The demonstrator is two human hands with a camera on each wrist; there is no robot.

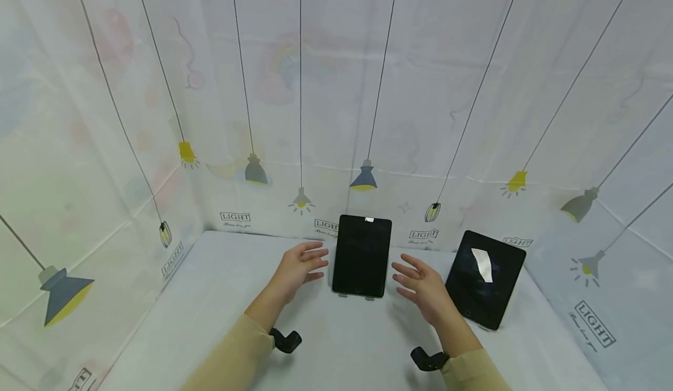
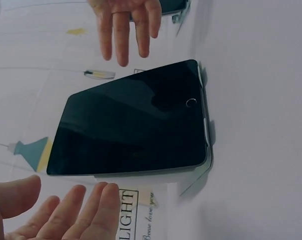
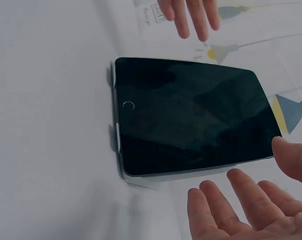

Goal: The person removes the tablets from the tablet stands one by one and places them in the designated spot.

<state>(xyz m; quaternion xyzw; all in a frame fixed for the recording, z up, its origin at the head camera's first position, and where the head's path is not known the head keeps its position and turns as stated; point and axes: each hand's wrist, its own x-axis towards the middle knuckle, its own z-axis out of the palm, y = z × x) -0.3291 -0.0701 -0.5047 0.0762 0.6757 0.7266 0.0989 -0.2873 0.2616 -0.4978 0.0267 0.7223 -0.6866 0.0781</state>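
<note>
A lamp-printed backdrop (image 1: 331, 87) rises behind your white table (image 1: 347, 344). At the table's far right leans a dark tablet (image 1: 486, 300); left of it, the middle tablet (image 1: 361, 256) leans back too. Your left hand (image 1: 298, 267), released, fingers apart, hovers just left of the middle tablet; your right hand (image 1: 425, 289), also released, just right.

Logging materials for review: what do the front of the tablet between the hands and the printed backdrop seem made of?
Tablet: front probably glass, glossy black, showing smooth reflections. Backdrop: likely thin fabric, matte-looking, judging by its creases and folds; plastic sheeting is possible.
</note>
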